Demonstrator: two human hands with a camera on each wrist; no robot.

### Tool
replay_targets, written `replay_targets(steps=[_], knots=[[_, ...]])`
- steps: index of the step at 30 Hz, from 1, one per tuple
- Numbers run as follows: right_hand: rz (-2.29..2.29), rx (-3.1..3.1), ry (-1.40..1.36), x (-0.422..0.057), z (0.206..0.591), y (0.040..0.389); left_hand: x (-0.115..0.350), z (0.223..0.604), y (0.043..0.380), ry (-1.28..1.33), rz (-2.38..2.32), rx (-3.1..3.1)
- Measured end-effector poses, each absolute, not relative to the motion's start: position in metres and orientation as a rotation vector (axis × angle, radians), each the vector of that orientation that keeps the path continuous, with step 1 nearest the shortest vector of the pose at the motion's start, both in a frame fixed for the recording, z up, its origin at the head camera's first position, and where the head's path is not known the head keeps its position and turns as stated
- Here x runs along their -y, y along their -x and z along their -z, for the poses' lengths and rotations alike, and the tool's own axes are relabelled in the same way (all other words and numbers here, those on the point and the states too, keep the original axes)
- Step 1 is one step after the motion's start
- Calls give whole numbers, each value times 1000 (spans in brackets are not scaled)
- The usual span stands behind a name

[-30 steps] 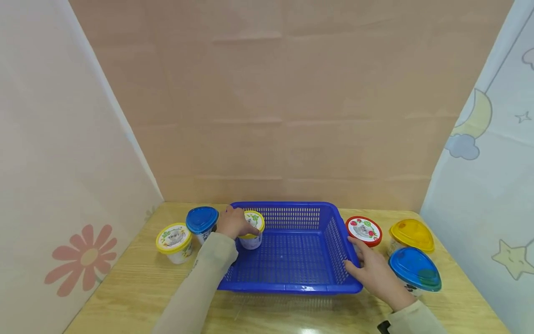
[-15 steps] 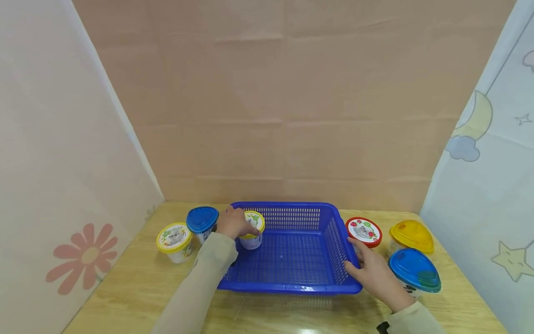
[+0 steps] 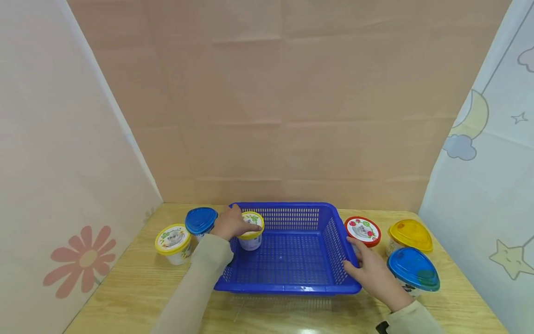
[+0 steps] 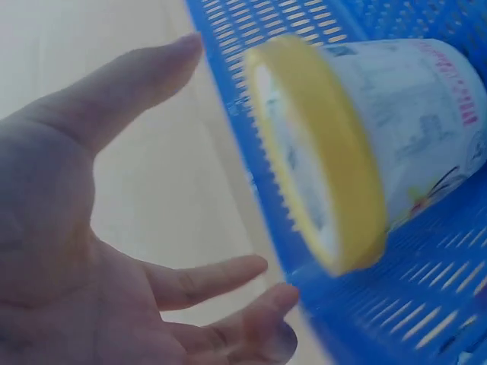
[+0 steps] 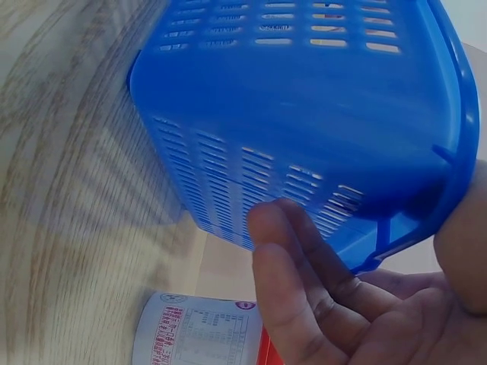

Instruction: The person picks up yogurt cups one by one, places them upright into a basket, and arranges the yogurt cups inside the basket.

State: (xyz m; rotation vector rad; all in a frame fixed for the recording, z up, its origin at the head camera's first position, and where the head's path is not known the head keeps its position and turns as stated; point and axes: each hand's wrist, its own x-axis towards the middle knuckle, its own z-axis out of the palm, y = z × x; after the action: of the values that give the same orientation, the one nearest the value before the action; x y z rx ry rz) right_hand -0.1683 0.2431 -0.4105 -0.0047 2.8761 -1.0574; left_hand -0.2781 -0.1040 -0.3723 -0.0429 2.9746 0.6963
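Note:
A white tub with a yellow lid [image 3: 251, 242] stands upright in the blue plastic basket [image 3: 288, 288], at its left side. My left hand [image 3: 227, 223] hovers over the left rim next to this tub. Its thumb and fingers are spread, and the left wrist view shows a gap between them and the lid. With the thumb at the rim and the fingers curled against the outer wall, my right hand [image 3: 375, 277] grips the basket's right side. In the right wrist view, a red-lidded tub [image 5: 199, 331] lies close behind those fingers.
Left of the basket stand another yellow-lidded tub [image 3: 174, 243] and a blue-lidded cup [image 3: 200, 220]. On the right are a yellow-lidded cup [image 3: 410, 235] and a second blue-lidded cup [image 3: 414, 269]. A brown backdrop [image 3: 283, 116] rises behind the wooden table [image 3: 133, 283].
The left hand has shifted slightly left, its thumb straightening over the tub's lid. The right hand and the basket have hardly moved.

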Motion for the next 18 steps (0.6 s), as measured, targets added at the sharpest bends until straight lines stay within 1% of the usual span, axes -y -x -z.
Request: replay_targets(steps=[5,8,12,18], knots=[[1065,-2872,1,-244,411,168,124,355,271,-97,-824,-2970],[1072,-2869,-5,-244,412,169,143,344,263,-132,-856,-3016],[1077,-2855,-26,-242,413,169,174,339,250,-74,-895,-3130],[1048,-2860,-33,-243,411,169,221,355,235,94,-809,-3276]])
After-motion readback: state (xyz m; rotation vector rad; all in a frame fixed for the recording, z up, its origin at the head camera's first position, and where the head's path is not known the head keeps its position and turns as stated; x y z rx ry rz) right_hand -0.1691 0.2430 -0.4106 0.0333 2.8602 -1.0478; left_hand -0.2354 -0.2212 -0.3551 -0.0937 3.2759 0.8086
